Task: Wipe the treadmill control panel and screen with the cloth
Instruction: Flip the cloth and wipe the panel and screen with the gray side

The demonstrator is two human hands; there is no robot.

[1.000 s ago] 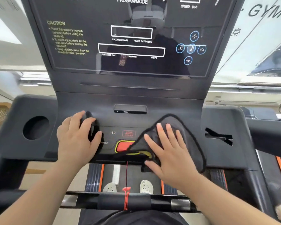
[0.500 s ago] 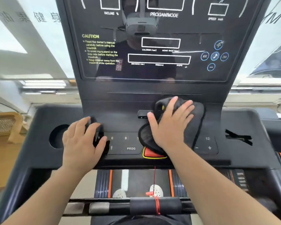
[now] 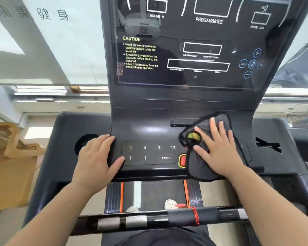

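The dark treadmill control panel (image 3: 149, 153) carries keys marked 3, 6, 9, 12 and PROG. Above it rises the black screen (image 3: 199, 55) with white boxes and yellow caution text. A dark grey cloth (image 3: 196, 167) lies over the panel's right half and hides part of the red, yellow-rimmed button (image 3: 182, 160). My right hand (image 3: 219, 150) presses flat on the cloth, fingers spread. My left hand (image 3: 98, 157) rests flat on the console left of the keys, holding nothing, its thumb at the keypad's edge.
A round cup hole (image 3: 84, 144) sits in the console's left wing and a slot (image 3: 267, 144) in the right wing. A black handlebar (image 3: 149, 221) with a red cord crosses below. The belt (image 3: 153, 194) and white shoes show underneath. A wooden chair (image 3: 9, 150) stands at left.
My right hand has slid the cloth to the right over the panel, uncovering the number keys and PROG. My left hand has shifted left off the keys. The view has panned left.
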